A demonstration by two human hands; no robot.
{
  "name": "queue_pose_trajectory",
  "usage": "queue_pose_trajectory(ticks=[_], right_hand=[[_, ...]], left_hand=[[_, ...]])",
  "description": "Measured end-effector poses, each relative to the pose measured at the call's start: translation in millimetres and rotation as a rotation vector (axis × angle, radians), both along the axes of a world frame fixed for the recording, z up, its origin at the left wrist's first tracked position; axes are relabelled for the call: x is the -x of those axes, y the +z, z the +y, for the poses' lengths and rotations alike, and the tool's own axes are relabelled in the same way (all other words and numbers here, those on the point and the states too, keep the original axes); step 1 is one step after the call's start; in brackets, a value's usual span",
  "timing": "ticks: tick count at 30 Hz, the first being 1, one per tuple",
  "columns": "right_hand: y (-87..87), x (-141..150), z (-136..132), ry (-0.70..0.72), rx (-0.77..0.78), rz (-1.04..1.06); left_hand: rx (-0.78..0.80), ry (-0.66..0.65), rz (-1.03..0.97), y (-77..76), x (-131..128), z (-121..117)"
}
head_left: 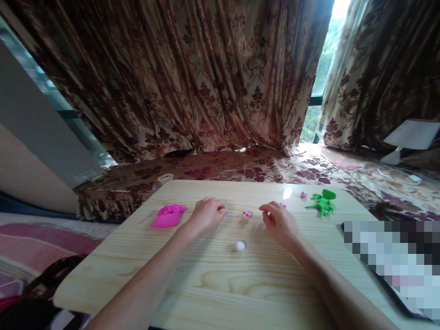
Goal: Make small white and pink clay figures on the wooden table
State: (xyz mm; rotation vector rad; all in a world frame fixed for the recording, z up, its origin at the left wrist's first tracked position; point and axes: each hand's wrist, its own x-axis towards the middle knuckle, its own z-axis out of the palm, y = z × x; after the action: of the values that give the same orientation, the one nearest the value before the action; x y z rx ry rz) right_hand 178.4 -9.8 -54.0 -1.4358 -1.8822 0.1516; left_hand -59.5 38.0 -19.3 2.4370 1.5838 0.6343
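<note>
The left grip (207,215) is nearly closed at a tiny bright-pink piece (227,212), held or not I cannot tell; the right grip (281,224) is half-open, seemingly empty, with a small white, pink-dotted ball (246,214) between them on the pale wooden desk (237,288).

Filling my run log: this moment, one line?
left hand: at pink bit; right hand: fingers curled; spotted ball: between hands; white ball: on table

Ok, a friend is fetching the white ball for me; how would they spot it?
On the wooden table, look between the left forearm and right forearm. The white ball lies there, nearer the person than the pink-dotted lump. It is plain, without dots.
</note>
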Motion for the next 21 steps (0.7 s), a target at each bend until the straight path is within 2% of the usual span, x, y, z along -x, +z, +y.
queue_pose_trajectory(ticks=[5, 10, 12, 14, 16, 21], right_hand=[[-2.1, -0.4, 1.8, 0.01, -0.006, 0.01], [6.4, 5.6, -2.3, 0.051, -0.03, 0.112], [13.3, 11.4, -6.1, 0.112, -0.051, 0.246], [19.5, 17.4, -10.0, 0.175, -0.038, 0.369], [23.2, 21.9, -12.7, 0.214, -0.011, 0.438], [23.9, 24.4, -13.5, 0.235, -0.044, 0.44]], left_hand=[[0.015, 0.018, -0.038, -7.1, -5.7, 3.4], [0.092, -0.012, -0.176, 1.1, -18.0, 2.3], [0.189, -0.088, -0.308, 7.4, -30.5, -3.4], [0.422, -0.205, -0.648, 12.6, -44.0, -11.5], [0.553, -0.215, -0.842, 14.5, -54.8, -19.7], [0.672, -0.185, -1.014, 7.3, -61.2, -30.2]])
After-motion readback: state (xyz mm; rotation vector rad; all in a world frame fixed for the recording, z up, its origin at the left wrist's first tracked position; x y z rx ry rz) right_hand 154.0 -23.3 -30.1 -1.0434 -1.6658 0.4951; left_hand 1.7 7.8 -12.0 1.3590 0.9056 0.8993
